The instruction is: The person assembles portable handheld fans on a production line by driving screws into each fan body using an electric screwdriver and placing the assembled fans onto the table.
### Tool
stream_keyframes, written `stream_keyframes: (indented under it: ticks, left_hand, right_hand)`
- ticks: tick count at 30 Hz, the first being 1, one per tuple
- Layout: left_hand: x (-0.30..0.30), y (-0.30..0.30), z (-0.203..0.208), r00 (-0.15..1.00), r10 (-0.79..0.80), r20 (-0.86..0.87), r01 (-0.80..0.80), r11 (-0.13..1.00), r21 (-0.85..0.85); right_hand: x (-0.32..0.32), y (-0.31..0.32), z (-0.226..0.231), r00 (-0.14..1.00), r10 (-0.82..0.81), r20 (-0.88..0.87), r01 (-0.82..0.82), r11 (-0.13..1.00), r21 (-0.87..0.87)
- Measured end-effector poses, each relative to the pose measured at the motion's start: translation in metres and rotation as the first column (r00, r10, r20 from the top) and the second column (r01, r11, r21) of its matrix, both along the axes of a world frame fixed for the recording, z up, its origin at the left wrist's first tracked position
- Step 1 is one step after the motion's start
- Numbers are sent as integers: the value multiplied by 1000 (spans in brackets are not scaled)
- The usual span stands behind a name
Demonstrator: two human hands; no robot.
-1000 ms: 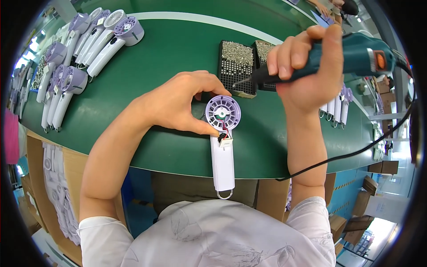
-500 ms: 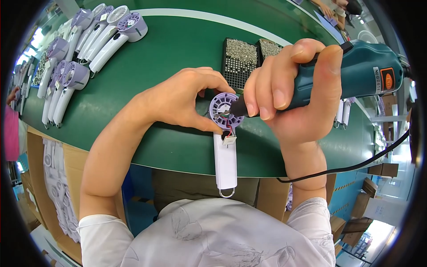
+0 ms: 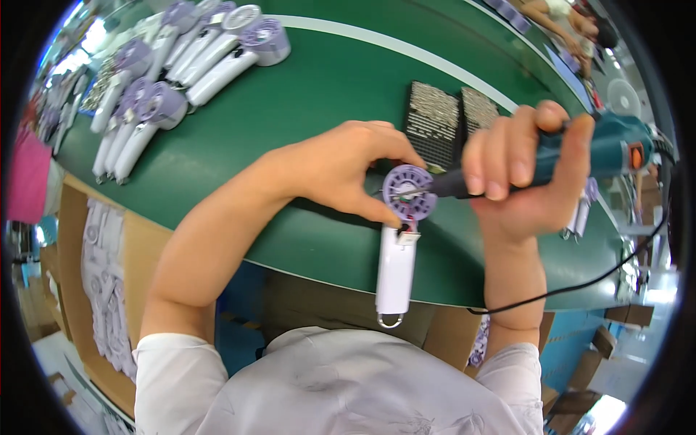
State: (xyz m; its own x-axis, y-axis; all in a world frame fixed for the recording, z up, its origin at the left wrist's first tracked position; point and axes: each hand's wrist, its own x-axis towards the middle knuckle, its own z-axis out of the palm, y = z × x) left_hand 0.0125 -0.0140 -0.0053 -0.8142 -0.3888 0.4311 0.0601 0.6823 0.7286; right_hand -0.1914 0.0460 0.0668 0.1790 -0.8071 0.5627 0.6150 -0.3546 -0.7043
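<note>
My left hand (image 3: 351,165) grips the purple round head of a white-handled handheld fan (image 3: 396,268), thumb and fingers at its rim. The fan lies at the table's front edge, its metal loop hanging over. Red wires and a small white part show where head and handle join. My right hand (image 3: 518,170) is wrapped round a teal and black electric screwdriver (image 3: 620,148), tilted down to the left. Its thin bit reaches into the middle of the fan head; whether it sits on a screw is too small to tell.
Two black trays of small screws (image 3: 433,109) stand just beyond the fan. Several similar fans (image 3: 228,72) lie at the far left of the green table (image 3: 326,80). A cardboard box (image 3: 138,254) of white parts is at lower left. The black cord (image 3: 580,288) loops at right.
The view has shifted, so table, fan and hands appear farther right. My right hand and the screwdriver look slightly lower and smaller; the bit is still at the fan head. My left hand keeps its grip.
</note>
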Motion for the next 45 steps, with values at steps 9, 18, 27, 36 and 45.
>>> stream_keyframes:
  ticks: [9, 18, 27, 36, 45]
  left_hand:
    - [3, 6, 9, 993, 103, 57, -106, 993, 43]
    - [5, -1, 13, 987, 74, -140, -76, 997, -4]
    - [-4, 1, 2, 942, 66, -330, -78, 997, -25]
    - [-1, 5, 2, 946, 103, -308, -95, 995, 39]
    - [-1, 4, 4, 953, 102, -286, -89, 994, 58]
  right_hand:
    - [-10, -2, 5, 996, -43, -80, 36, 995, -91]
    - [-8, -2, 8, 996, -80, -38, 75, 991, -107]
    - [-3, 8, 11, 981, -193, 9, 193, 976, -103]
    - [3, 6, 9, 971, -238, -9, 234, 961, -148]
    - [3, 3, 7, 970, -240, -44, 228, 957, -181]
